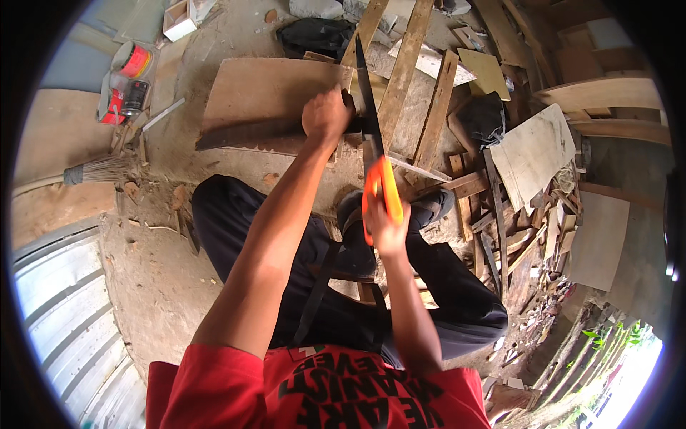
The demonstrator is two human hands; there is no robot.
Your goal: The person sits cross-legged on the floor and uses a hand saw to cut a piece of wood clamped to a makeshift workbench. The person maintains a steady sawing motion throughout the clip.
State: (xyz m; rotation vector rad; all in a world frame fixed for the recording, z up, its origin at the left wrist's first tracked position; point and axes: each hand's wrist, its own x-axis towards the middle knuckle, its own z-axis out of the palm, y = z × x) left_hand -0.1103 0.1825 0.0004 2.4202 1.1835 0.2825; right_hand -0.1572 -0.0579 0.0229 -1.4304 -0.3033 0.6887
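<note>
A handsaw (366,86) with a long dark blade and an orange-yellow handle is in my right hand (386,227). My fingers are wrapped round the handle, and the blade points away from me. It runs along the right end of a brown plywood board (250,89); whether its teeth are in the wood I cannot tell. My left hand (327,114) is closed at the board's right end, close beside the blade, its fingertips hidden and slightly blurred. Dark shadow falls across the board's near edge.
Long wooden planks (407,68) lie beyond the saw. Scrap wood (493,229) is heaped at the right, with a pale panel (532,154) leaning there. A black bag (314,37) lies behind the board. At the left are cans (134,96) and a broom (89,173).
</note>
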